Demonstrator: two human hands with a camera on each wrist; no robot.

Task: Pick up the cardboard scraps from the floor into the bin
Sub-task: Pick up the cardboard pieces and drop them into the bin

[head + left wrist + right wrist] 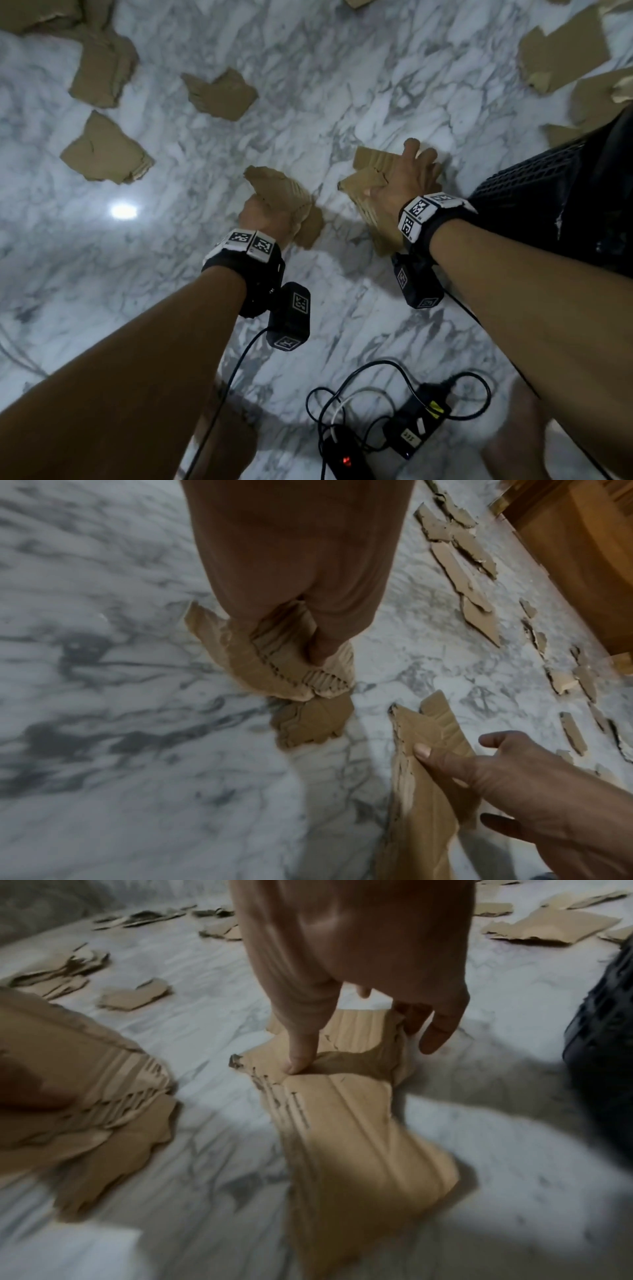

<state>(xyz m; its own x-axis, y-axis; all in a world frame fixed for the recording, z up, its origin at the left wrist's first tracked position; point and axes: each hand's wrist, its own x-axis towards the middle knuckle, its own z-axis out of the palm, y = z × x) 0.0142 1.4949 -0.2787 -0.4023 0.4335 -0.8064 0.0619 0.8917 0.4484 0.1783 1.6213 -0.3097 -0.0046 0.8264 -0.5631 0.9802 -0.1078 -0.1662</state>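
My left hand [270, 209] grips a small stack of torn cardboard scraps [284, 188] just above the marble floor; in the left wrist view the thumb lies over the stack [274, 666]. Another scrap [311, 721] lies on the floor just under it. My right hand [400, 171] pinches a long corrugated cardboard scrap [370, 209], thumb on top [298, 1064] and fingers [438, 1031] round its far edge. The scrap [342, 1137] bends back under the wrist. The black mesh bin [548, 185] stands right beside this hand.
Several more cardboard scraps lie across the floor, far left [106, 150], centre [222, 96] and far right [565, 51]. Cables and a power adapter [411, 428] lie near my feet. A wooden piece of furniture [582, 561] borders the floor.
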